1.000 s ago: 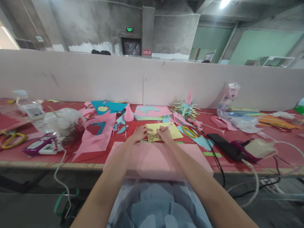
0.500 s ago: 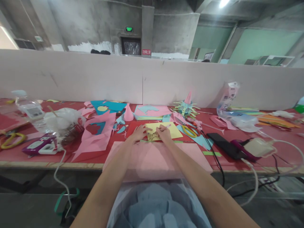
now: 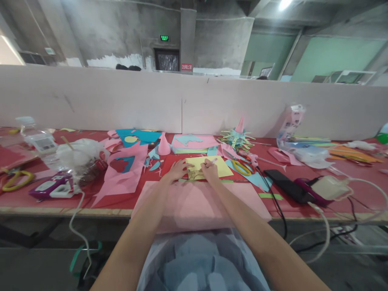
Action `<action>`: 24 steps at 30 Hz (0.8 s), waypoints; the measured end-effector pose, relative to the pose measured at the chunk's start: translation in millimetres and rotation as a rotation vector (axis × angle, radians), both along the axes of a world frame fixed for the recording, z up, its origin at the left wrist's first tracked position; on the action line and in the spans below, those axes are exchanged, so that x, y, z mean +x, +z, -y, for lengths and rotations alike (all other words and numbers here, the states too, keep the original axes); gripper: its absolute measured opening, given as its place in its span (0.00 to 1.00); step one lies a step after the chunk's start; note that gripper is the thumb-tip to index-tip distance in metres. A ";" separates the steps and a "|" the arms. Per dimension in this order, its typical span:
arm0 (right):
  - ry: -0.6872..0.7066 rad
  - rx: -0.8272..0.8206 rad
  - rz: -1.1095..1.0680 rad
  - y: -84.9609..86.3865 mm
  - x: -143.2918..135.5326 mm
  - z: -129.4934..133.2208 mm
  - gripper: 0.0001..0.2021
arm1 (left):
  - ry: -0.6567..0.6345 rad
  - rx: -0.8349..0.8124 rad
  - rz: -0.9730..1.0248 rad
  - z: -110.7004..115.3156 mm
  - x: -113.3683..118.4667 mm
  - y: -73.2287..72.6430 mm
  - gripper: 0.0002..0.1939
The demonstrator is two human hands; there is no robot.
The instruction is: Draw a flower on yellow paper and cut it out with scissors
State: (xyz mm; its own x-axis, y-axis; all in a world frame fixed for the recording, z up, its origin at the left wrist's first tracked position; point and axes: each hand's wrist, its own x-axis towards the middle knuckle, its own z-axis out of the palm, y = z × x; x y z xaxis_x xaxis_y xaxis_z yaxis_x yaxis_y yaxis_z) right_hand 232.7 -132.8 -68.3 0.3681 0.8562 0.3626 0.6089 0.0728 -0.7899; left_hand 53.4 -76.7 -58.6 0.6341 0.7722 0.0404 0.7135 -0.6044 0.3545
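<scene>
While the left hand [image 3: 178, 169] presses flat, fingers spread, on yellow paper [image 3: 208, 167], the right hand [image 3: 209, 168] has its fingers clamped on a pen [image 3: 212, 161] on the red surface [image 3: 127, 198].

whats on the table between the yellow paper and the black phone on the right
In the head view, yellow-handled scissors lie on light blue paper scraps between the yellow paper and the black phone.

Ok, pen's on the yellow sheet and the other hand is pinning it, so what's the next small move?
Probably carry the line on a little further. The right hand grips a pen with its tip down on the yellow sheet, beside marks already drawn, and the left hand lies flat on the sheet's left edge, steadying it.
</scene>
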 end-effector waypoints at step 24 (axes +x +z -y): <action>-0.127 0.151 -0.254 6.4 8.1 13.9 0.13 | -0.038 -0.008 0.146 7.8 0.8 2.7 0.23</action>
State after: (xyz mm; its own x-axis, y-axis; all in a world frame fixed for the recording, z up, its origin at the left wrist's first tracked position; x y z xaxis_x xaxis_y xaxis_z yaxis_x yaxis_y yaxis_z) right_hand 240.7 -146.7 -61.8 0.5635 0.7413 0.3646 0.4051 0.1367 -0.9040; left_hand 54.2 -84.4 -55.9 0.6507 0.7485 0.1283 0.6310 -0.6268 0.4571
